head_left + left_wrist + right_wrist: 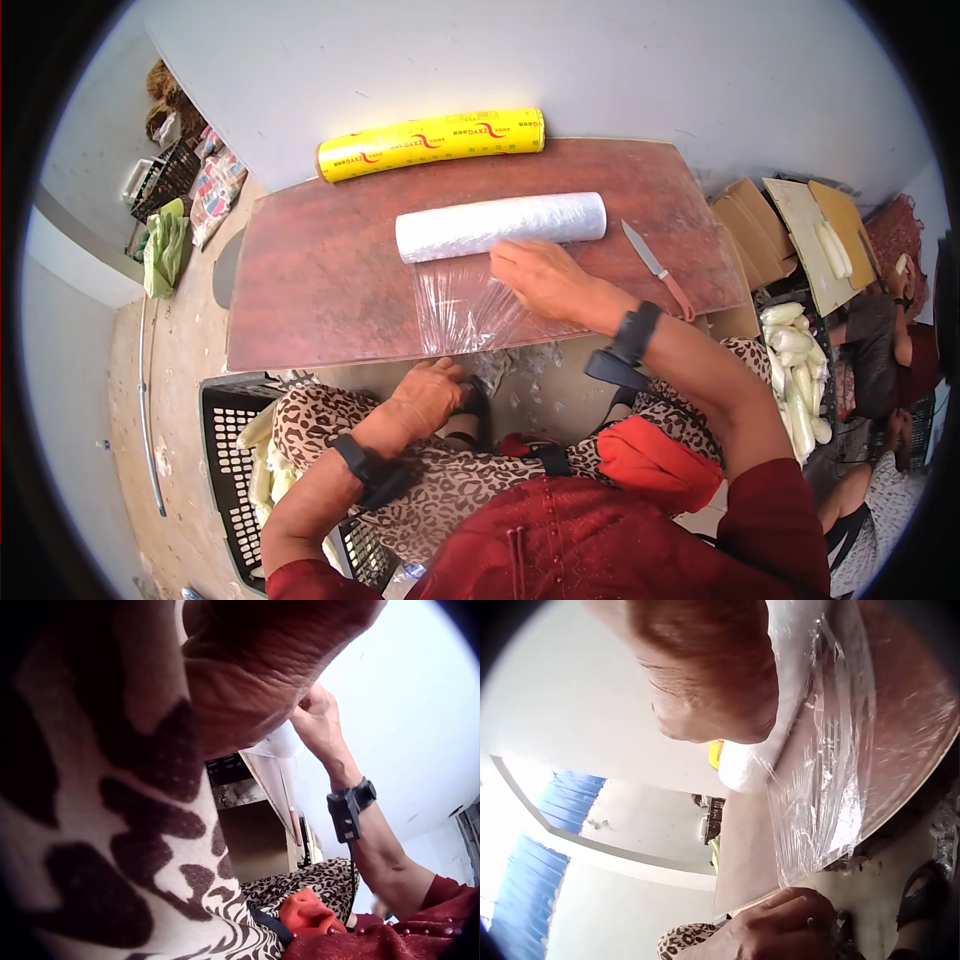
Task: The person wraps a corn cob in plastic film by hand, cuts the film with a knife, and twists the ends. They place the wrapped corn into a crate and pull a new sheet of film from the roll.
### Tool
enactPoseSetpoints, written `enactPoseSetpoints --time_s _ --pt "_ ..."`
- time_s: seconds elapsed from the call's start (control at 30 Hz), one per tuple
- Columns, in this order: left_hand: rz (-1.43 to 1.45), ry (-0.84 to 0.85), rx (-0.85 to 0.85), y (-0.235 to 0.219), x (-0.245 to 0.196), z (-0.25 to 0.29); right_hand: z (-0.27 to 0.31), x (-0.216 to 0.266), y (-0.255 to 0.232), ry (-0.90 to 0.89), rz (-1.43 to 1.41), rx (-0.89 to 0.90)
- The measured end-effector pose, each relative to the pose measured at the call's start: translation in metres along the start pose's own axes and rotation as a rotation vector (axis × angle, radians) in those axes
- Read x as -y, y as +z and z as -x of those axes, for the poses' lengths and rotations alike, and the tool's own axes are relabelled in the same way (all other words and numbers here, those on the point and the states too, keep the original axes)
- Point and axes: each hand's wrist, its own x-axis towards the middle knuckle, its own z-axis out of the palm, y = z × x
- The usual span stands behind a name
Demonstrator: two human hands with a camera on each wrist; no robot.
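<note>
A white roll of cling film (500,225) lies across the wooden table, and a creased clear sheet (455,310) runs from it to the front edge. My right hand (550,283) is in front of the roll, fingers curled in and pinching the film. In the right wrist view that hand (712,682) covers part of the roll, its fingertips hidden. Down at the table's front edge, my left hand (428,395) grips the lower end of the sheet with bent fingers. Its palm side (255,690) fills the top of the left wrist view, the fingertips out of sight.
A yellow printed roll (430,143) lies at the table's back edge. A knife (655,265) with a pink handle rests at the right. Black crates (230,480) of pale long vegetables stand at both sides. Cardboard (750,235) and another person's arm (902,345) are at far right.
</note>
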Motion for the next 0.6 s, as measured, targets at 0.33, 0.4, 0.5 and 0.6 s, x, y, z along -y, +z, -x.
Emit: enactPoseSetpoints --time_s 0.33,0.4,0.5,0.6 --pt "0.032 -0.011 0.015 -0.007 -0.004 -0.002 0.121 0.026 -0.039 0.046 -0.009 0.363" --pt "0.041 -0.003 0.021 -0.007 -0.003 -0.001 0.131 0.029 -0.036 0.059 -0.014 0.386" --pt "0.058 -0.014 0.022 -0.007 -0.002 -0.001 0.149 0.03 -0.03 0.071 0.002 0.406" --pt "0.071 -0.013 0.017 -0.006 -0.002 0.0 0.165 0.035 -0.031 0.1 0.007 0.448"
